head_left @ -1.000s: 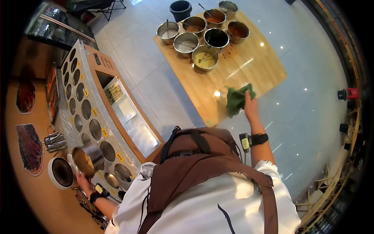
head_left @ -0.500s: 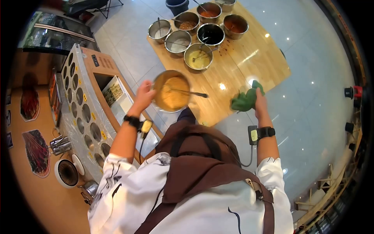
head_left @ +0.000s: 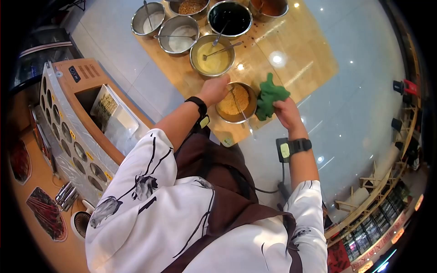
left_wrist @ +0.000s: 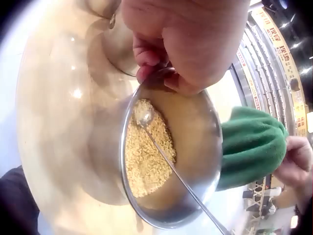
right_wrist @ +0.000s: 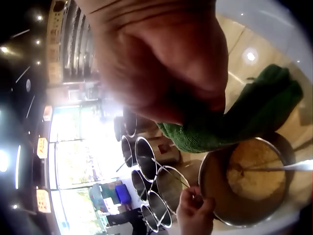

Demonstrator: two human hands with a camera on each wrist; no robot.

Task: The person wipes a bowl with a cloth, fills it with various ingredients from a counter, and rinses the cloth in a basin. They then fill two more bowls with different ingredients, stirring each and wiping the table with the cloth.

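Note:
My left hand [head_left: 217, 89] pinches the rim of a steel pot [left_wrist: 195, 122] at the near corner of the wooden table [head_left: 291, 54]. Coarse yellow crumbs [left_wrist: 151, 161] lie in the pot, and a long-handled metal spoon [left_wrist: 181, 178] rests in them, its handle sticking out over the rim. In my right hand [head_left: 287, 113] is a crumpled green cloth [head_left: 271, 98], gripped by one part while the rest spreads loose beside the pot. Just beyond the left hand stands another pot [head_left: 193, 64] of pale yellow stuff with a utensil in it.
Several more steel pots stand farther back, among them one with dark liquid [head_left: 230, 19] and one with white contents [head_left: 179, 38]. To the left runs a counter [head_left: 63, 123] with round wells and an open compartment holding trays [head_left: 123, 120]. Dark spots dot the tabletop.
My left hand has brought the pot of crumbs from the counter on the left across to the table corner. The right hand still holds the green cloth, now beside that pot. The view has shifted.

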